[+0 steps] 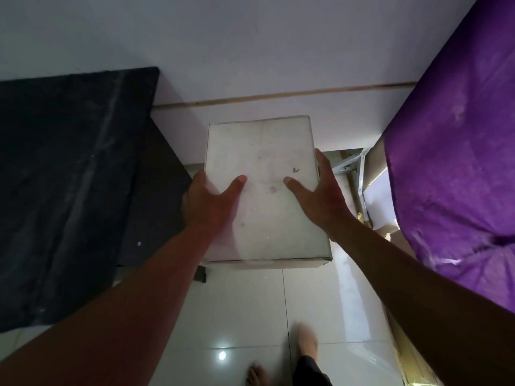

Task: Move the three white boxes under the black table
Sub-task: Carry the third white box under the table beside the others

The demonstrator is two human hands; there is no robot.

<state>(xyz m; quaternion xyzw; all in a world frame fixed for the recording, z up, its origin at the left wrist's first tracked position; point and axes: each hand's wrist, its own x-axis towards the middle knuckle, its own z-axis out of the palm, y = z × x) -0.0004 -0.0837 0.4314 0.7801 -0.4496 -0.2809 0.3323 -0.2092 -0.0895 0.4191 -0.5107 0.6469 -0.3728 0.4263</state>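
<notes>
At centre, white box [264,190] clasped between both hands over the tiled floor [320,302]: left hand [207,203] and right hand [320,196] on opposite sides, thumbs spread across the lid, fingers hidden down the sides. Black table [64,176] at nine o'clock. Likely slip if grip loosens, or a snag on the table edge. Closed, contents unseen; other boxes out of sight.

Box [264,190] between table [69,176] at left and draped bed [459,162] at right, wall [250,51] behind.
</notes>
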